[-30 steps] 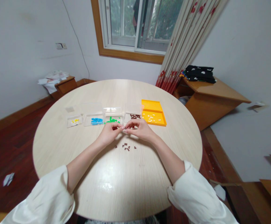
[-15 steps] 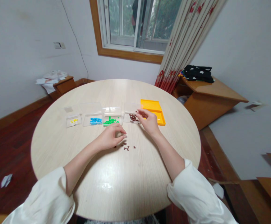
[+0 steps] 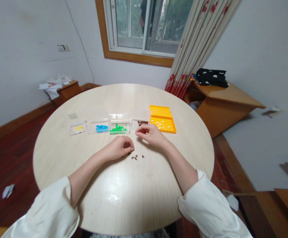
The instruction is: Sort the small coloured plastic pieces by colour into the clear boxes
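My left hand (image 3: pixel 119 147) is low over the table, its thumb and forefinger pinched together just beside several small brown pieces (image 3: pixel 134 158). Whatever those fingertips hold is too small to make out. One more brown piece (image 3: pixel 143 156) lies slightly apart on the right. My right hand (image 3: pixel 151 135) hovers in front of a clear plastic box (image 3: pixel 134 125), fingers curled into a pinch; its contents, if any, I cannot make out. More brown pieces (image 3: pixel 142 123) fill that box, partly hidden by the right hand.
Left of the brown pieces stand open clear boxes with green pieces (image 3: pixel 118 128), blue pieces (image 3: pixel 101 128) and yellow pieces (image 3: pixel 79 128). An open yellow case (image 3: pixel 161 111) holding white pieces is on the right. All rest on a round wooden table (image 3: pixel 124 205).
My right hand has come back from the brown pieces' box, nearer to my left hand. The left hand has shifted slightly toward me, and fewer loose brown pieces show beside it.
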`<action>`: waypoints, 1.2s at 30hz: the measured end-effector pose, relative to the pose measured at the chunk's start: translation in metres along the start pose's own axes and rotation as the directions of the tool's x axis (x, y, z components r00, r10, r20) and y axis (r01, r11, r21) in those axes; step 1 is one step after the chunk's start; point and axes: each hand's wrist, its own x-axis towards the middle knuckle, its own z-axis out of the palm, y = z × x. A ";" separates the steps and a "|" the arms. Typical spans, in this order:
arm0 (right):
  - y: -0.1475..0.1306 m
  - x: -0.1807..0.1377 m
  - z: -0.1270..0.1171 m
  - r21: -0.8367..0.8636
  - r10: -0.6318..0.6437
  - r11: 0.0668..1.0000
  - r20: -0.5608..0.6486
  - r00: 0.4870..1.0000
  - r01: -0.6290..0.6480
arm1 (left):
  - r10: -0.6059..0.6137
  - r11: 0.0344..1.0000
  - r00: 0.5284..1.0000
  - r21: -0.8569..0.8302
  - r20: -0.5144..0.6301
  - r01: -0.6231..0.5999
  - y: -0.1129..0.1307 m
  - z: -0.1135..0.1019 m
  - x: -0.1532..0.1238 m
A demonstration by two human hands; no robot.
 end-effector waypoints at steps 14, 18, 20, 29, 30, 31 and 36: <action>-0.002 -0.002 0.013 0.213 0.023 0.975 0.170 0.985 -0.059 | -0.131 0.965 0.935 -0.260 -0.330 0.044 -0.004 -0.001 0.008; 0.000 0.000 0.012 0.180 0.025 0.983 0.088 0.996 -0.040 | -0.129 0.962 0.931 -0.273 -0.342 0.033 -0.003 -0.001 0.008; 0.004 0.002 0.009 0.168 0.027 0.986 -0.024 0.999 -0.022 | -0.099 0.975 0.936 -0.221 -0.339 0.022 -0.002 -0.004 0.007; 0.024 0.011 -0.004 0.140 0.149 0.985 -0.392 0.908 -0.101 | -0.002 1.000 0.998 -0.004 0.059 0.002 -0.011 -0.014 -0.002; 0.025 0.011 -0.004 0.124 0.149 0.986 -0.397 0.906 -0.107 | 0.006 1.000 0.997 0.010 0.079 -0.007 -0.012 -0.014 -0.002; 0.026 0.011 -0.003 0.111 0.146 0.988 -0.397 0.906 -0.110 | 0.019 1.000 0.995 0.019 0.099 -0.021 -0.012 -0.014 -0.002; 0.028 0.010 -0.002 0.107 0.131 0.990 -0.383 0.914 -0.097 | 0.053 0.999 0.989 -0.015 0.140 -0.051 -0.012 -0.011 -0.002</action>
